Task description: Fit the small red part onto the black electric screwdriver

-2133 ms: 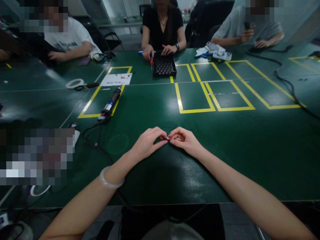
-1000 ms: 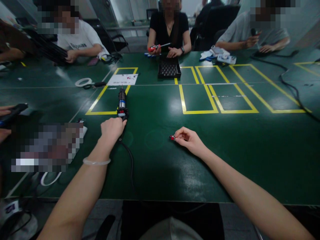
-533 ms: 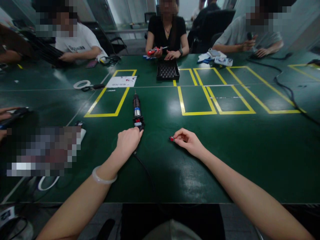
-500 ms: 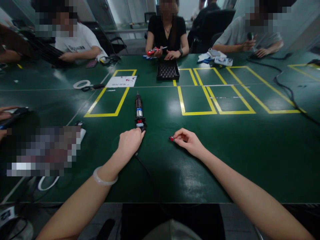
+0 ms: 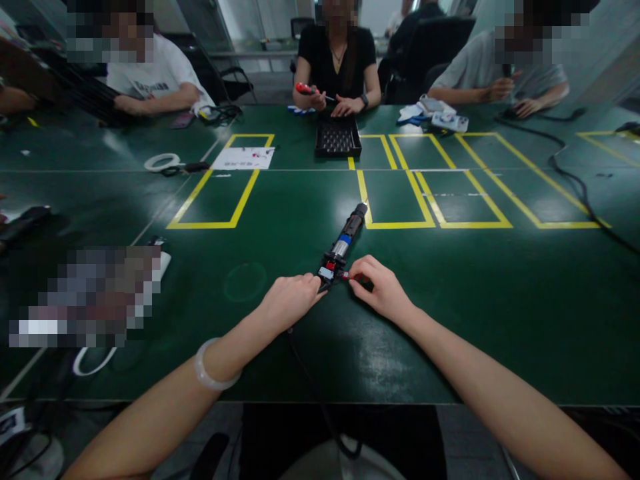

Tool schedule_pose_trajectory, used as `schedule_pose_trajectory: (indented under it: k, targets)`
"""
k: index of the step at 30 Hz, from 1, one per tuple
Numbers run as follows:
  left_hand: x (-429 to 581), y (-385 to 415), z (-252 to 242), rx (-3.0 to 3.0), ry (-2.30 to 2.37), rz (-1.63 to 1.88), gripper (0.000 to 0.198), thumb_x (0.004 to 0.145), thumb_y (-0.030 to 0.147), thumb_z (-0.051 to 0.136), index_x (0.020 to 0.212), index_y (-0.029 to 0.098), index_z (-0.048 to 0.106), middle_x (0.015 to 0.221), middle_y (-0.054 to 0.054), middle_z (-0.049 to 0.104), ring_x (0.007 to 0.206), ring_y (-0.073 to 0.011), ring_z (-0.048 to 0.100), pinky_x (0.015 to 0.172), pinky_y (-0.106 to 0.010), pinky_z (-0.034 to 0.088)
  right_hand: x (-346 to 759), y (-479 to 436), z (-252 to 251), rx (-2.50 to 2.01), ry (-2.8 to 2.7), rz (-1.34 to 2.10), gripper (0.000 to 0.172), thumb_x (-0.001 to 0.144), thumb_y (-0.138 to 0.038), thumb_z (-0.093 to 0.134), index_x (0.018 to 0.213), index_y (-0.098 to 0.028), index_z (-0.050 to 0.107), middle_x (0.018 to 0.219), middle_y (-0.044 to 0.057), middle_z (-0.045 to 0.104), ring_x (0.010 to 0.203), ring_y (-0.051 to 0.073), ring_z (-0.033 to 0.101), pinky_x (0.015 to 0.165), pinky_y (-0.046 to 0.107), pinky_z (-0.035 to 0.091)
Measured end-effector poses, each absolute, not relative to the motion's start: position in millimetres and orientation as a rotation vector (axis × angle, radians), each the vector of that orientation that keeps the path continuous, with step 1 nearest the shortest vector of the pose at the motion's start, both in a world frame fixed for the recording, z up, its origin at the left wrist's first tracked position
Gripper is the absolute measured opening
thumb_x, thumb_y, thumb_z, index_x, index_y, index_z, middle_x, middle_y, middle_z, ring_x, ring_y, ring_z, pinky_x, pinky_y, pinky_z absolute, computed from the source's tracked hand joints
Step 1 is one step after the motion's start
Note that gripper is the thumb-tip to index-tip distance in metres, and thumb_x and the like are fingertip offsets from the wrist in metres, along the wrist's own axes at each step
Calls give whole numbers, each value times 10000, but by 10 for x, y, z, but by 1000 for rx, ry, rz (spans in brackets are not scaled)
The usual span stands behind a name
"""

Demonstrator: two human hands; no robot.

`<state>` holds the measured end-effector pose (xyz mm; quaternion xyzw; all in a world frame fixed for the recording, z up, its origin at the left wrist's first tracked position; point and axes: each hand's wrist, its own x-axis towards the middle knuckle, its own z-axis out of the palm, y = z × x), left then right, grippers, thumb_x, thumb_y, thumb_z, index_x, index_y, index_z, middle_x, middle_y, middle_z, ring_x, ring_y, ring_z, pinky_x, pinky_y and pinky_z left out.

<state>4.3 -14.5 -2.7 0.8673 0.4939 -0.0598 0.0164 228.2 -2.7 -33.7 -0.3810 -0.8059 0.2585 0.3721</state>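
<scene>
My left hand (image 5: 293, 298) is closed around the rear end of an electric screwdriver (image 5: 343, 244), whose casing looks partly off, with a silver and blue motor section and red and grey parts showing. The tool lies tilted, bit pointing away to the right, and a black cord (image 5: 305, 363) runs from it toward me. In a pinch, my right hand (image 5: 376, 283) has a small red and black part (image 5: 345, 275), too small to name. That part is right beside the screwdriver's red section; whether they touch I cannot tell.
Yellow tape outlines (image 5: 400, 225) mark the green table (image 5: 475, 300). A black tray (image 5: 338, 152) of small parts stands at the far side, before a person holding a red-handled screwdriver (image 5: 307, 89). A white sheet (image 5: 244, 158) and a white cable coil (image 5: 163, 162) lie at left.
The electric screwdriver has moved right with my left hand and turned from upright in view to slanting right. Its rear is now next to the small part in my right hand, which stays about in place.
</scene>
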Motion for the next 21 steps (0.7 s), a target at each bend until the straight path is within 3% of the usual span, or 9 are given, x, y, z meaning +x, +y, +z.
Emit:
schedule_pose_trajectory:
  k: [8,14,21]
  targets:
    - [22,-149,6,2763,1424,-228,381,1016,434,398,952,141,632,896,-107,690,818,-231,693,550,-274,390,2240,-54,-381,-1026,-2175,530,79,910,-158,568,939,-214,616,1027,78,608,981,210,605,855,331,513]
    - [52,-195,50,2688,1526,-263,370,1001,467,427,958,159,628,943,-86,695,843,-250,699,580,-282,429,2242,-61,-432,-1057,-2184,493,94,950,-202,574,980,-203,663,996,75,619,934,199,625,824,325,538]
    - [181,-216,96,2455,1885,-209,694,896,761,330,979,142,631,883,-144,712,828,-331,704,644,-342,477,2187,-55,-475,-1009,-2187,460,184,976,-208,528,1071,-194,686,1036,97,666,962,206,658,859,339,563]
